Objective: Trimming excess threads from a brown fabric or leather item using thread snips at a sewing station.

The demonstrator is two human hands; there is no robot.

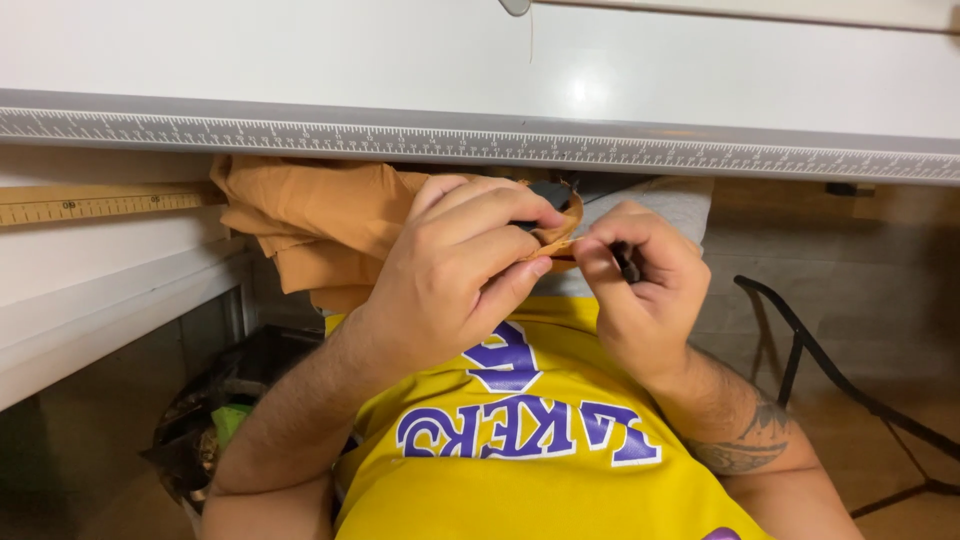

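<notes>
Under the white table (300, 60) edge, I pinch the orange cloth (320, 215) in my left hand (450, 270) while my right hand (640, 285) grips what may be a small dark tool; keep the fold taut.

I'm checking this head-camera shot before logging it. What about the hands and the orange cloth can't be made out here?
- Dark tool in the right hand: head view, the curled fingers cover nearly all of it; kind unclear.
- Dark piece under the left hand: mostly hidden by its fingers.
- Orange cloth: upper part disappears under the table edge with the ruler strip.
- The spot being worked on: too small to read.
</notes>
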